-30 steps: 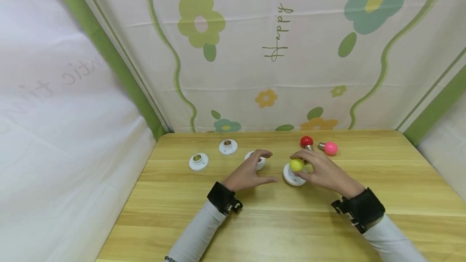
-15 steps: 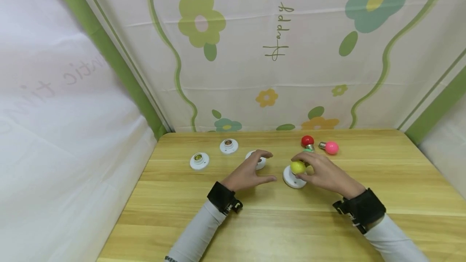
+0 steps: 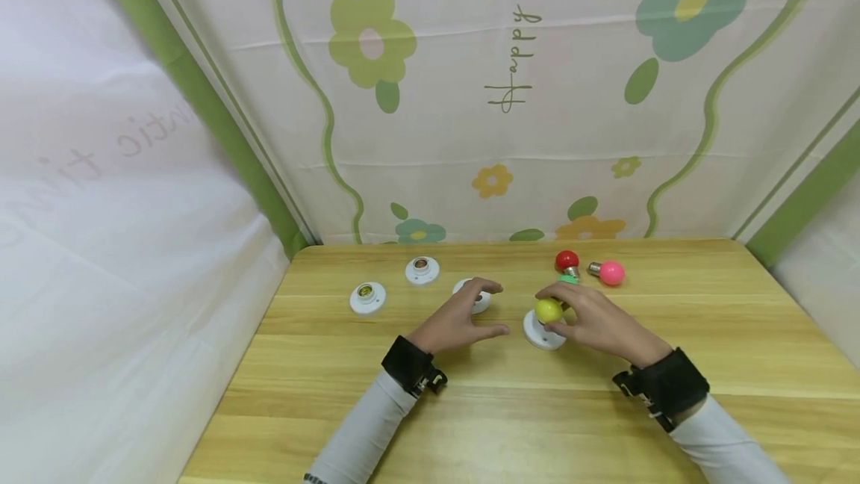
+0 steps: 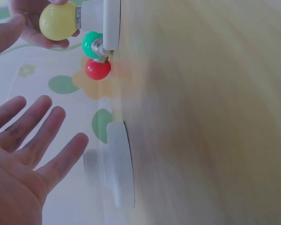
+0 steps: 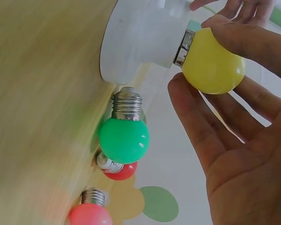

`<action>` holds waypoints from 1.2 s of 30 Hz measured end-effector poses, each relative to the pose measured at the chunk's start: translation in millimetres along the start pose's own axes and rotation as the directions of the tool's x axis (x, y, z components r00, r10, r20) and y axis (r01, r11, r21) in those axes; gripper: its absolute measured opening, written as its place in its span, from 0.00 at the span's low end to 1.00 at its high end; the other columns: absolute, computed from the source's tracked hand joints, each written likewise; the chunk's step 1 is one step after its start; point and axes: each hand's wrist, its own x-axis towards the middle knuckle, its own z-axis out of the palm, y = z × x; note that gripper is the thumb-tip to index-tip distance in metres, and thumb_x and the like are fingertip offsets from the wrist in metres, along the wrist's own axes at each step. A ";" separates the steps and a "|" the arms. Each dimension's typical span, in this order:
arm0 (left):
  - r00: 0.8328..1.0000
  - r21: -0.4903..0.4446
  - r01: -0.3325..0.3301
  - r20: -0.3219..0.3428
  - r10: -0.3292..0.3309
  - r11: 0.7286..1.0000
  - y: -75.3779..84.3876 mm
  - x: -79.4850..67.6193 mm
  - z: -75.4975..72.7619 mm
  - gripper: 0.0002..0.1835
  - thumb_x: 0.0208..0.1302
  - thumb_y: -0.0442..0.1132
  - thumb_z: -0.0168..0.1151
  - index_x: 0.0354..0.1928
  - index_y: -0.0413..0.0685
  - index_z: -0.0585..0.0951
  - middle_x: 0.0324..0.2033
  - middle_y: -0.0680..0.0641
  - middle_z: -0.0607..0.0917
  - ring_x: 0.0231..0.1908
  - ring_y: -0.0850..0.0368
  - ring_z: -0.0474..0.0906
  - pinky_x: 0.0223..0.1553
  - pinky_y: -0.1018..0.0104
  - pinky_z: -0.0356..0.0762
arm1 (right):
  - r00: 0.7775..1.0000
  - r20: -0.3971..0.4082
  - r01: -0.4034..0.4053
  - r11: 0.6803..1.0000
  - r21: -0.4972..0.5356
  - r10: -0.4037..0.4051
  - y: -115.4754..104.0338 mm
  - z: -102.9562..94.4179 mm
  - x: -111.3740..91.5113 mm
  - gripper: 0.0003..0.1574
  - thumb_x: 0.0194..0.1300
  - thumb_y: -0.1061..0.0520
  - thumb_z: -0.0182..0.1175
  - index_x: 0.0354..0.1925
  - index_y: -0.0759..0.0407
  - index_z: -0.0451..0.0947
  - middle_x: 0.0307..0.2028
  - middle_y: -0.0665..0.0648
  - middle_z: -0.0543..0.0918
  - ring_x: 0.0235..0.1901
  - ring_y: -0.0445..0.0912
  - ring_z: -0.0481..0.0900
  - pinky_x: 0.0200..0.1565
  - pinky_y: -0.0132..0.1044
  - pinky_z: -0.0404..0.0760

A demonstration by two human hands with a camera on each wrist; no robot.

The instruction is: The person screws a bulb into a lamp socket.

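Note:
My right hand [image 3: 594,320] pinches a yellow light bulb [image 5: 213,63] between thumb and fingers. The bulb's metal screw base sits partly inside a round white lamp holder [image 5: 131,42], which rests flat on the table. The left wrist view also shows the yellow bulb [image 4: 58,22] lined up straight with the holder's collar. My left hand [image 3: 457,316] hovers to the left with fingers spread and thumb apart, holding nothing. Just beyond it, partly hidden by its fingers, is another white lamp holder [image 4: 121,164].
Two more white lamp holders, one nearer [image 3: 367,298] and one farther back [image 3: 422,270], lie at the left. Behind my right hand lie a green bulb [image 5: 124,140], a red bulb [image 3: 567,261] and a pink bulb [image 3: 611,272]. Patterned curtains [image 3: 430,133] enclose the wooden table [image 3: 470,424].
The lamp holder and yellow bulb have shifted slightly toward me, and the green bulb shows more behind my right hand. The left hand stays in place.

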 end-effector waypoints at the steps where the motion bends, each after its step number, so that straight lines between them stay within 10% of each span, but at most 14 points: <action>1: 1.000 0.003 0.003 0.000 -0.003 1.000 0.0 -0.1 -0.1 0.42 0.58 0.66 0.60 0.68 0.51 0.63 0.62 0.54 0.69 0.62 0.51 0.66 0.61 0.56 0.70 | 1.000 0.003 -0.001 1.000 0.002 0.001 0.1 0.1 0.0 0.30 0.53 0.53 0.73 0.54 0.55 0.76 0.48 0.51 0.80 0.44 0.44 0.78 0.43 0.45 0.84; 20: 0.988 0.011 -0.074 -0.138 0.074 0.997 -3.7 -1.1 -10.2 0.33 0.63 0.56 0.62 0.64 0.50 0.67 0.59 0.52 0.71 0.61 0.56 0.66 0.59 0.53 0.73 | 0.999 -0.006 0.047 0.998 -0.037 -0.047 -3.3 -29.1 0.8 0.30 0.55 0.66 0.66 0.56 0.51 0.76 0.54 0.48 0.77 0.55 0.46 0.73 0.54 0.51 0.77; 36: 0.980 -0.015 0.108 -0.165 -0.109 0.994 -26.3 -2.8 -15.6 0.35 0.61 0.51 0.66 0.66 0.47 0.66 0.60 0.50 0.70 0.62 0.50 0.64 0.61 0.57 0.69 | 0.995 -0.097 -0.033 0.981 -0.190 0.014 19.4 -22.7 10.3 0.24 0.54 0.66 0.66 0.50 0.55 0.80 0.51 0.56 0.80 0.54 0.55 0.74 0.49 0.57 0.78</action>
